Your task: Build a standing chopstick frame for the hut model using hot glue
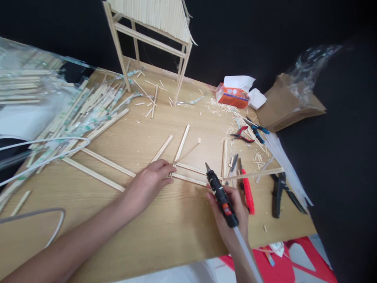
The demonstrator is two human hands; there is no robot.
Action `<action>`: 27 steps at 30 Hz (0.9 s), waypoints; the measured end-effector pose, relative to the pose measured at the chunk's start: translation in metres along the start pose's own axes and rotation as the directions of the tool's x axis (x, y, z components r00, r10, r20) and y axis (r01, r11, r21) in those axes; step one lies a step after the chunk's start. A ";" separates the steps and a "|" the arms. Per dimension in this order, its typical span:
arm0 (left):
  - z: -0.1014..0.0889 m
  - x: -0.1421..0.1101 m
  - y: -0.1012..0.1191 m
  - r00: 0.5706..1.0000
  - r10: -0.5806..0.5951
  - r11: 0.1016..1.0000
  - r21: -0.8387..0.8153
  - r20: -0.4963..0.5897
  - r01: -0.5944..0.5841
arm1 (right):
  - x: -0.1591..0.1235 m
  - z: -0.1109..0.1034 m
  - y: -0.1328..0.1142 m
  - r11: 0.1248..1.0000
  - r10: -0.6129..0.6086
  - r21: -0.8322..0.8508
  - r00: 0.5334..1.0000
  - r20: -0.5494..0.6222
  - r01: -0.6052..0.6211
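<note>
A black hot glue gun (pixel 219 194) rests in the grip of my right hand (pixel 234 214), its nozzle pointing up and away from me. A translucent glue stick (pixel 246 251) sticks out of its back end. My left hand (pixel 151 179) is closed, thumb and fingertips pinching a wooden stick (pixel 188 151) at a corner of a flat stick frame (pixel 191 168). That stick rises at a slant from the corner. The frame's long sticks run left under my left hand and right toward the glue gun, with paired crosspieces (pixel 182 143) standing off them. The nozzle is apart from the pinched corner.
A tall stick structure with a slatted roof (pixel 153 15) stands at the back. Bundled sticks in plastic (pixel 91 106) cover the left. To the right lie pliers (pixel 243 134), a red cutter (pixel 248 190), black-handled cutters (pixel 277 194), glue sticks (pixel 285 161), tissues (pixel 234 96) and a paper bag (pixel 290 104).
</note>
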State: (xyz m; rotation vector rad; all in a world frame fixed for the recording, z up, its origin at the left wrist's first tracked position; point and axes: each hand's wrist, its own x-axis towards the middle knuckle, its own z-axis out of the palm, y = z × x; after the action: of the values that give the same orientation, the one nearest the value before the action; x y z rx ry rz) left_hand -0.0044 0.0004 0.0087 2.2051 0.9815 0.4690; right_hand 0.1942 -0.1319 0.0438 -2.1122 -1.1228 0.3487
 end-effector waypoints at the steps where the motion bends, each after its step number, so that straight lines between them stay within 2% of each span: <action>1: 0.001 0.000 -0.001 1.000 0.002 1.000 0.013 -0.005 -0.002 | -0.004 -0.009 0.002 0.999 0.045 0.016 0.999 -0.020 -0.045; 6: 0.006 0.001 -0.006 0.999 0.010 0.999 0.054 -0.037 -0.008 | -0.017 -0.063 0.037 0.962 0.272 -0.001 0.961 -0.058 -0.272; 9: 0.008 0.001 -0.008 0.999 0.016 0.998 0.068 -0.050 -0.013 | -0.019 -0.079 0.056 0.945 0.326 0.012 0.943 -0.065 -0.326; 11: 0.007 0.002 -0.007 0.999 0.016 0.998 0.069 -0.049 -0.012 | -0.018 -0.076 0.059 0.949 0.315 0.055 0.946 -0.074 -0.311; 14: 0.003 0.003 -0.003 1.000 -0.015 0.998 0.059 -0.025 0.016 | -0.012 -0.056 0.055 0.967 0.243 0.100 0.968 -0.069 -0.236; 17: -0.001 0.003 0.004 0.998 -0.055 0.997 0.055 -0.021 0.056 | -0.001 -0.036 0.055 0.997 0.071 0.034 0.997 -0.034 -0.070; 19: -0.003 0.003 0.007 0.998 -0.057 0.997 0.057 -0.025 0.059 | 0.006 -0.028 0.060 0.999 -0.035 -0.026 0.999 -0.009 0.035; 22: -0.004 0.003 0.007 0.999 -0.044 0.997 0.062 -0.018 0.045 | 0.011 -0.023 0.066 0.988 -0.131 -0.077 0.991 0.020 0.132; 27: -0.002 0.004 0.002 0.999 -0.029 0.998 0.061 -0.016 0.030 | 0.012 -0.023 0.068 0.970 -0.207 -0.128 0.978 0.023 0.208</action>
State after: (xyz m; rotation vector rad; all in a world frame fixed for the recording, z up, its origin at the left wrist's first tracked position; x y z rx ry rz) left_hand -0.0019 0.0032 0.0116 2.2410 1.0479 0.4486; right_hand 0.2553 -0.1576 0.0140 -2.0803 -1.3917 0.1915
